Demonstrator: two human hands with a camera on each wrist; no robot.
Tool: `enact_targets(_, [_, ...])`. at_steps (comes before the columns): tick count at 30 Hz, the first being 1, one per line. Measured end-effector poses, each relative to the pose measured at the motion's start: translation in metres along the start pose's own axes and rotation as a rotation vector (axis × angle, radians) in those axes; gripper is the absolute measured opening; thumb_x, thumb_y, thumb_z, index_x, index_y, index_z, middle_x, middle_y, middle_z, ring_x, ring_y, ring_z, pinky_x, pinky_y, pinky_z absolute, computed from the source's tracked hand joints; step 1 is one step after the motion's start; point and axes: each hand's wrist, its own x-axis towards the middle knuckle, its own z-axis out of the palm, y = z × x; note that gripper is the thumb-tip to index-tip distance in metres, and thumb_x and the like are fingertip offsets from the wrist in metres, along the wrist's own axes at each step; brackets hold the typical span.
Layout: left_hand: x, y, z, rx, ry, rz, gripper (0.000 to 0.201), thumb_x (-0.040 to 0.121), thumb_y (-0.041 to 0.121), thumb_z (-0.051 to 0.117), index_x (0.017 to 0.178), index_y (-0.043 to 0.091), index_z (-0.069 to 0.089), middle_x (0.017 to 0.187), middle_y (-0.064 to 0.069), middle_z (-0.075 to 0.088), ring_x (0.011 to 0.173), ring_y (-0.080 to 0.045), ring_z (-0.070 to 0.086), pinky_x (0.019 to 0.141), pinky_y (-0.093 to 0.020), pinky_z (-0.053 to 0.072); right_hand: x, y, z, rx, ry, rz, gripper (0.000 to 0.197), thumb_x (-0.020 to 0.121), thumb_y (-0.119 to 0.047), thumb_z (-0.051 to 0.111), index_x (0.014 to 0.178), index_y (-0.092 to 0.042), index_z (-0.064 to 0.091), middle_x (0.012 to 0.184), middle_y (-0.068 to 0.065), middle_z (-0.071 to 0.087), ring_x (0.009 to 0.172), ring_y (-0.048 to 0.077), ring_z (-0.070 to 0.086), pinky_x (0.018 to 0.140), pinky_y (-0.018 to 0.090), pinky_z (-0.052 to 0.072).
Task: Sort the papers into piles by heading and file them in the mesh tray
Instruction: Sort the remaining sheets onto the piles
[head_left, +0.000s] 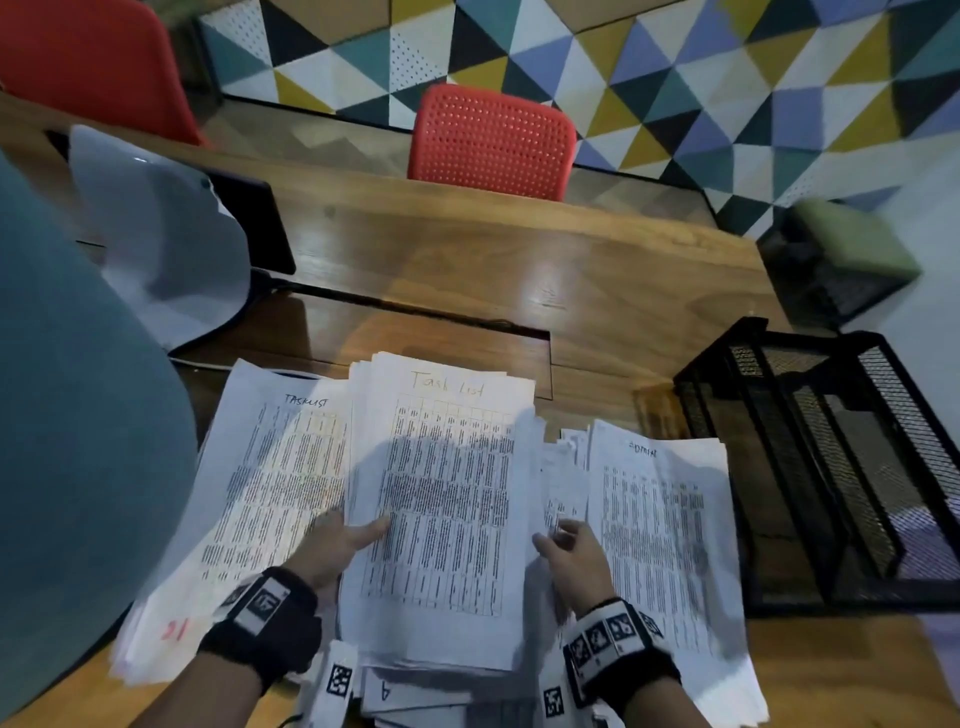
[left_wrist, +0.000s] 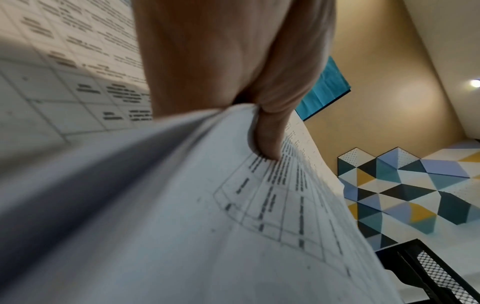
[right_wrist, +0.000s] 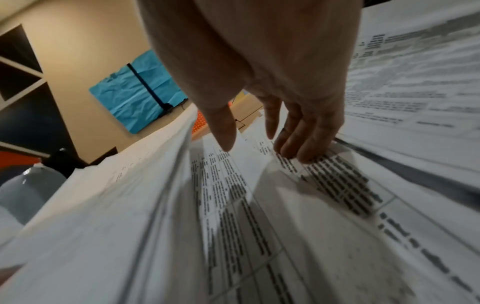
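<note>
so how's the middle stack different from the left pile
The middle stack is headed "Task list" in faint orange; the left pile is headed "TASKLIST" in dark ink. The left hand grips the middle stack's edge and lifts it; the left pile lies flat on the desk. Both hold printed tables.

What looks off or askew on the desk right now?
The papers are untidy: the middle stack, headed "Task list", has ragged, fanned edges and overlaps the left pile. Loose sheets poke out under it at the near edge. The mesh tray looks empty. No visible damage or spills.
</note>
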Motion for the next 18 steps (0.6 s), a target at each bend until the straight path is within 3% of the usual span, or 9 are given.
enact_targets(2, [-0.016, 0.014, 0.01, -0.024, -0.007, 0.019, 0.066, 0.07, 0.048, 0.086, 0.124, 0.019, 0.061, 0.13, -0.007, 0.066, 0.122, -0.028, 0.06, 0.108, -0.056, 0.042, 0.0, -0.007, 0.0, -0.08, 0.001, 0.038, 0.036, 0.087, -0.028, 0.068, 0.113, -0.013, 0.048, 0.103, 0.003, 0.056, 0.095, 0.017, 0.053, 0.082, 0.026, 0.041])
enact_targets(4, [-0.036, 0.032, 0.021, -0.076, -0.033, 0.011, 0.048, 0.076, 0.035, 0.081, 0.116, 0.016, 0.064, 0.124, -0.008, 0.069, 0.121, -0.028, 0.06, 0.112, -0.056, 0.037, 0.007, -0.007, 0.006, -0.14, -0.057, 0.07, 0.03, 0.087, -0.031, 0.066, 0.1, -0.01, 0.05, 0.093, 0.004, 0.055, 0.088, 0.018, 0.055, 0.076, 0.027, 0.044])
enact_targets(7, [-0.037, 0.032, 0.025, 0.002, -0.016, 0.036, 0.092, 0.059, 0.056, 0.088, 0.133, 0.012, 0.054, 0.14, -0.007, 0.058, 0.135, -0.028, 0.048, 0.117, -0.057, 0.028, 0.016, -0.002, 0.014, -0.072, -0.132, 0.038, 0.027, 0.081, -0.033, 0.063, 0.082, -0.006, 0.057, 0.079, 0.007, 0.06, 0.069, 0.021, 0.056, 0.065, 0.035, 0.05])
enact_targets(9, [-0.038, 0.041, 0.024, 0.012, -0.049, 0.066, 0.086, 0.06, 0.058, 0.086, 0.129, 0.013, 0.059, 0.137, -0.008, 0.061, 0.133, -0.028, 0.051, 0.117, -0.057, 0.029, 0.012, -0.006, 0.011, 0.018, -0.116, -0.022, 0.021, 0.085, -0.028, 0.063, 0.091, -0.008, 0.063, 0.087, 0.008, 0.069, 0.078, 0.024, 0.065, 0.075, 0.045, 0.057])
enact_targets(11, [-0.044, 0.057, 0.019, 0.022, -0.019, 0.067, 0.079, 0.066, 0.053, 0.081, 0.13, 0.012, 0.058, 0.133, -0.011, 0.063, 0.126, -0.03, 0.056, 0.113, -0.057, 0.035, 0.003, -0.01, -0.011, 0.113, -0.046, -0.107, 0.014, 0.089, -0.02, 0.062, 0.099, -0.012, 0.065, 0.094, 0.004, 0.072, 0.087, 0.022, 0.068, 0.078, 0.041, 0.057])
enact_targets(13, [-0.043, 0.069, -0.001, 0.063, 0.094, 0.071, 0.092, 0.068, 0.052, 0.082, 0.14, 0.006, 0.047, 0.141, -0.015, 0.055, 0.127, -0.032, 0.055, 0.111, -0.055, 0.038, 0.001, -0.008, -0.046, 0.169, 0.082, -0.161, 0.017, 0.088, -0.02, 0.064, 0.102, -0.01, 0.067, 0.095, 0.005, 0.073, 0.09, 0.023, 0.069, 0.082, 0.043, 0.056])
enact_targets(14, [-0.045, 0.076, -0.012, 0.119, 0.166, 0.088, 0.093, 0.065, 0.054, 0.084, 0.137, 0.004, 0.051, 0.136, -0.017, 0.059, 0.121, -0.033, 0.059, 0.107, -0.055, 0.042, 0.004, -0.002, -0.069, 0.149, 0.157, -0.165, 0.022, 0.086, -0.026, 0.066, 0.101, -0.01, 0.067, 0.093, 0.007, 0.073, 0.089, 0.026, 0.069, 0.083, 0.047, 0.055])
enact_targets(16, [-0.055, 0.094, -0.032, 0.321, 0.334, 0.152, 0.069, 0.07, 0.051, 0.079, 0.118, 0.003, 0.064, 0.114, -0.02, 0.07, 0.103, -0.038, 0.066, 0.097, -0.053, 0.051, 0.014, 0.013, -0.11, -0.027, 0.278, -0.126, 0.032, 0.084, -0.033, 0.066, 0.099, -0.005, 0.065, 0.091, 0.015, 0.07, 0.087, 0.034, 0.066, 0.082, 0.049, 0.053])
enact_targets(18, [-0.066, 0.105, -0.047, 0.644, 0.563, 0.166, 0.039, 0.09, 0.032, 0.062, 0.112, 0.0, 0.064, 0.111, -0.028, 0.067, 0.102, -0.044, 0.062, 0.091, -0.048, 0.049, 0.024, 0.031, -0.144, -0.274, 0.358, 0.017, 0.031, 0.089, -0.029, 0.063, 0.103, -0.001, 0.063, 0.098, 0.023, 0.066, 0.091, 0.039, 0.062, 0.08, 0.045, 0.049])
